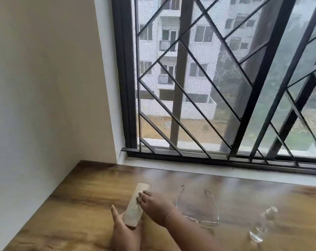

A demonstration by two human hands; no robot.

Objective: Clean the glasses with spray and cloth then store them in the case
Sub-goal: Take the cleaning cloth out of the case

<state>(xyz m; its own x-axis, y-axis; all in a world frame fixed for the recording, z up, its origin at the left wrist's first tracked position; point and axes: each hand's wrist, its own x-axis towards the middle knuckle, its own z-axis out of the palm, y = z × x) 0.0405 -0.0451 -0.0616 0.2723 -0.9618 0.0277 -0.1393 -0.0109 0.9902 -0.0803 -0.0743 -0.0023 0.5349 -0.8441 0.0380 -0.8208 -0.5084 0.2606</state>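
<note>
Head view: the left hand (123, 230) has its grip closed round the near end of the pale case (133, 209), lifting that end off the worktop (72, 214). The right hand (155, 203) reaches across with fingertips on the case's top face; whether that grip pinches or only presses, I cannot tell. The glasses (204, 221) lie just right of that wrist, arms unfolded, and the clear spray bottle (264, 223) lies on its side further right. No cloth shows. The main risk is the right forearm – it passes close beside the glasses, so a quick pull back could sweep them along the wood and scuff a lens. The bottle, lying flat, could roll or leak if nudged.
</note>
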